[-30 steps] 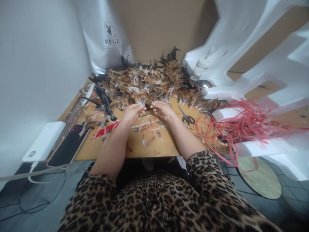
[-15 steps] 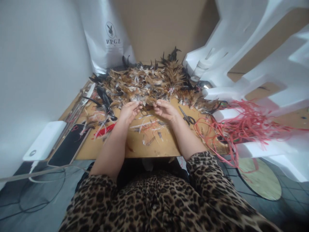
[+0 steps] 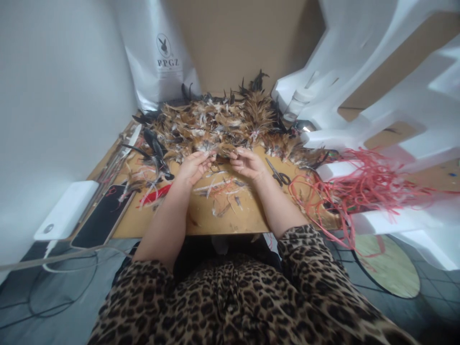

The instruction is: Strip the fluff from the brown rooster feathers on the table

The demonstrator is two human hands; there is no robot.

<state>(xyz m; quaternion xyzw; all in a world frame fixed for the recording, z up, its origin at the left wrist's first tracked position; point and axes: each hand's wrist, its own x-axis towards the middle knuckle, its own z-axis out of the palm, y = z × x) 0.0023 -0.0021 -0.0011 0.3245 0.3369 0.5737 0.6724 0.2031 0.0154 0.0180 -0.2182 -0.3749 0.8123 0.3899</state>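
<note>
Left hand point(image 3: 195, 166) and right hand point(image 3: 248, 164), fingers curled, sit apart, brown feathers point(image 3: 225, 148) between and beyond their fingertips on the tan table point(image 3: 228, 224); whether either pinches one is unclear.

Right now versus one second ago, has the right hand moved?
Yes, slightly: the right hand has shifted to the right, closer to the scissors, which lie where they did.

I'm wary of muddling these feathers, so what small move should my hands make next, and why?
Perhaps ease your right hand slightly toward your left hand: the fingers of both are bent at the near edge of the brown feather pile, with a gap between, though what they pinch is too blurred to tell.
</note>
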